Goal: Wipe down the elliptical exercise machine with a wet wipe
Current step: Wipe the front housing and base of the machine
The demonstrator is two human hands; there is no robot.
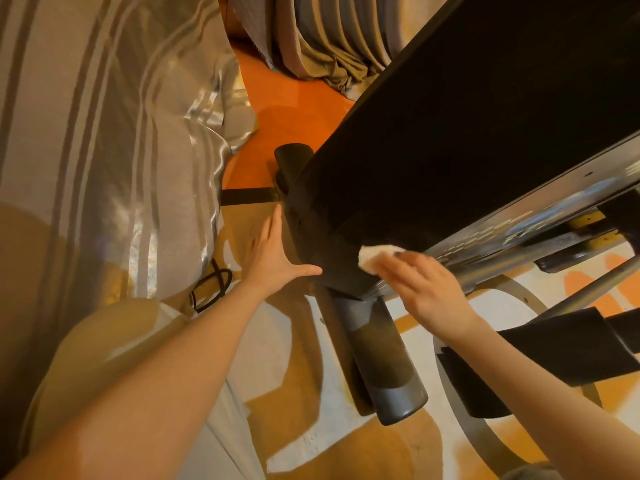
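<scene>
Pressing a wet wipe (375, 257) onto the elliptical's dark housing (450, 133), right-hand fingers (408, 271) curl round it.

My elliptical machine (467, 116) fills the upper right: a big black housing, matte and dark, slanting down from the top right corner toward the middle. Along its right edge runs a shiny silver panel with rows of pale markings, blurred beyond reading. Below the housing's lower corner a grey and black cylindrical bar points down toward me, with a curved silver frame piece and black pads to its right. The wet wipe (375, 257) is a small white wad, crumpled, pressed against the lower edge of the black housing just where it meets the silver panel, partly hidden under my fingers.
</scene>
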